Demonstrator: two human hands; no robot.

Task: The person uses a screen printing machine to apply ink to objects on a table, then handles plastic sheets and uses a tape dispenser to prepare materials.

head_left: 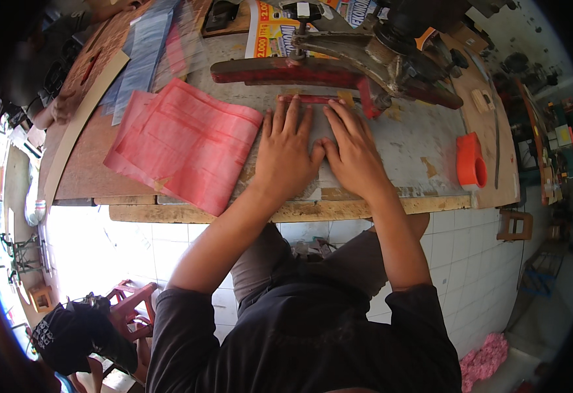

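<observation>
My left hand (287,152) lies flat on the grey work surface (411,150), fingers stretched and slightly apart, pointing away from me. Beside it my right hand (357,149) is laid down flat too, its thumb close to the left thumb. Both hands' fingertips reach a thin red strip (316,99) on the surface. Just beyond the fingertips is a dark red bar (286,71) under a metal machine arm (345,47). To the left of my left hand rests a folded, wrinkled pink-red sheet (191,144), overhanging the front edge. What lies under my palms is hidden.
Bluish clear sheets (143,62) and a long beige strip (93,114) lie at the left. Another person's hand (62,108) is at the far left. An orange ring-shaped thing (471,162) stands at the right. Printed yellow-orange packaging (270,33) lies at the back.
</observation>
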